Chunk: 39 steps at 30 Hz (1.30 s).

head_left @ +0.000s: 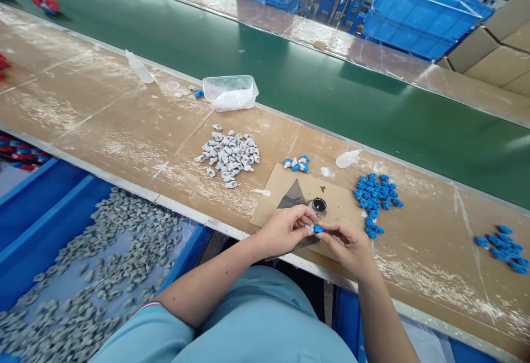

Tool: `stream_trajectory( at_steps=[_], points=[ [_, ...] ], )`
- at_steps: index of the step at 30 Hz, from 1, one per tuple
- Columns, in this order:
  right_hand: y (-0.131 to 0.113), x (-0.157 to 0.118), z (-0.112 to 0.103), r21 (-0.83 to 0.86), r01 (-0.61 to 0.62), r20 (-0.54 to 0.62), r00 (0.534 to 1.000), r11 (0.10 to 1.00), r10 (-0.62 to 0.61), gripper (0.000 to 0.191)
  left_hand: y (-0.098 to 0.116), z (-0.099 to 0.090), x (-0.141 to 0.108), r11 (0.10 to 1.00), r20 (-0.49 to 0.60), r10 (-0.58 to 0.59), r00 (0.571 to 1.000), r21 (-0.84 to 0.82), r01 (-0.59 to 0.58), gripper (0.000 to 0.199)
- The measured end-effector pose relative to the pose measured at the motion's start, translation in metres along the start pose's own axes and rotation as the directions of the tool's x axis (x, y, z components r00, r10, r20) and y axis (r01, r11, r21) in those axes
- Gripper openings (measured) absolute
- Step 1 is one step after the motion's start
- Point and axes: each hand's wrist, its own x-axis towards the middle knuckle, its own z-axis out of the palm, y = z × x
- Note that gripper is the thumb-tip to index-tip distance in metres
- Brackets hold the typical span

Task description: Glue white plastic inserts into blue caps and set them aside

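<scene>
Together, the person's left hand (pixel 285 231) and right hand (pixel 345 248) meet low in the middle of the frame, their fingertips pinching a small blue plastic piece (pixel 318 228). A whitish bit seems to sit at its left end, though the fingers hide too much to be sure. Under the hands lies a cardboard sheet (pixel 339 204), holding a dark triangular film (pixel 293 197) and a small round black-topped jar (pixel 318 204).

Just right of the sheet spreads a heap of blue pieces (pixel 375 197), with a small blue-and-white cluster (pixel 296 163) just above the sheet. Further up, left of centre, sits a pile of grey pieces (pixel 227 159) on the worn wooden bench (pixel 124 109). Another blue group (pixel 499 247) lies at the right edge.

Grey pieces (pixel 78 263) fill a blue crate (pixel 41 208) at lower left. Upper centre, a clear plastic tub (pixel 229 91) stands near a squeeze bottle (pixel 139 68) lying on its side. Beyond the bench runs a green conveyor belt (pixel 290 76), with blue crates (pixel 422 21) at upper right.
</scene>
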Motion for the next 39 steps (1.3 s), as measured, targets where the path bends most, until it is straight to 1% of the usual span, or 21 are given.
stream_trajectory(
  at_steps=[3,5,7,9,11,13,16,17,18,20,23,25,27,29,31,36,39],
  points=[
    [0.001,-0.001,0.002,0.029,0.029,-0.05,0.998,0.999,-0.028,0.008,-0.005,0.003,0.001,0.994,-0.029,0.006,1.0,-0.105,-0.009,0.014],
    [0.003,-0.004,0.005,0.049,0.064,-0.073,0.996,0.997,-0.06,0.009,-0.008,0.004,0.002,0.99,-0.024,0.015,1.0,-0.139,-0.018,0.014],
    [0.005,-0.008,0.011,0.071,0.076,-0.119,0.991,0.995,-0.067,0.011,-0.011,0.005,0.002,0.988,-0.007,0.017,1.0,-0.153,-0.018,0.015],
    [0.007,-0.011,0.016,0.093,0.079,-0.2,0.978,0.992,-0.059,0.013,-0.011,0.004,0.002,0.986,-0.003,0.018,1.0,-0.163,-0.018,0.015],
    [0.008,-0.013,0.019,0.088,0.097,-0.249,0.966,0.991,-0.072,0.014,-0.007,0.002,0.002,0.991,0.004,0.023,1.0,-0.131,-0.023,0.014],
    [0.006,-0.012,0.018,0.048,0.126,-0.214,0.97,0.991,-0.113,0.016,-0.002,-0.001,0.0,0.999,0.021,0.037,0.999,-0.03,-0.037,0.013],
    [0.001,-0.006,0.009,-0.008,0.169,-0.064,0.984,0.986,-0.169,0.018,0.006,-0.006,-0.002,0.984,0.074,0.049,0.996,0.17,-0.061,0.017],
    [-0.001,-0.004,0.005,-0.01,0.169,-0.019,0.985,0.986,-0.169,0.017,0.007,-0.007,-0.002,0.979,0.09,0.046,0.995,0.192,-0.063,0.018],
    [-0.003,-0.003,0.002,-0.006,0.158,0.004,0.987,0.987,-0.158,0.016,0.008,-0.007,-0.002,0.983,0.101,0.04,0.994,0.175,-0.057,0.018],
    [-0.004,-0.002,-0.001,0.02,0.118,-0.009,0.993,0.993,-0.118,0.014,0.007,-0.007,-0.002,0.998,0.101,0.024,0.995,0.058,-0.03,0.015],
    [-0.002,-0.005,0.001,0.081,0.088,-0.075,0.994,0.993,-0.082,0.012,0.0,-0.002,-0.001,0.991,0.078,0.004,0.997,-0.132,0.007,0.017],
    [0.001,-0.009,0.004,0.118,0.075,-0.083,0.994,0.99,-0.065,0.013,-0.004,0.002,-0.001,0.981,0.064,0.006,0.998,-0.195,0.007,0.02],
    [0.003,-0.012,0.008,0.141,0.055,-0.12,0.992,0.989,-0.038,0.015,-0.007,0.004,-0.002,0.976,0.039,0.027,0.999,-0.219,-0.017,0.019],
    [0.004,-0.014,0.011,0.142,0.051,-0.174,0.984,0.988,-0.026,0.017,-0.008,0.005,-0.003,0.98,0.009,0.059,0.998,-0.189,-0.057,0.016],
    [0.004,-0.014,0.01,0.125,0.067,-0.186,0.982,0.99,-0.043,0.017,-0.009,0.004,-0.004,0.988,0.001,0.087,0.996,-0.131,-0.086,0.015],
    [-0.003,-0.008,0.003,0.048,0.122,-0.066,0.991,0.991,-0.119,0.01,-0.004,-0.002,-0.005,0.995,0.087,0.085,0.993,0.035,-0.088,0.017],
    [-0.008,-0.007,0.002,-0.021,0.141,-0.074,0.987,0.99,-0.143,0.01,0.001,-0.003,-0.006,0.993,0.083,0.086,0.993,0.07,-0.092,0.015]
  ],
)
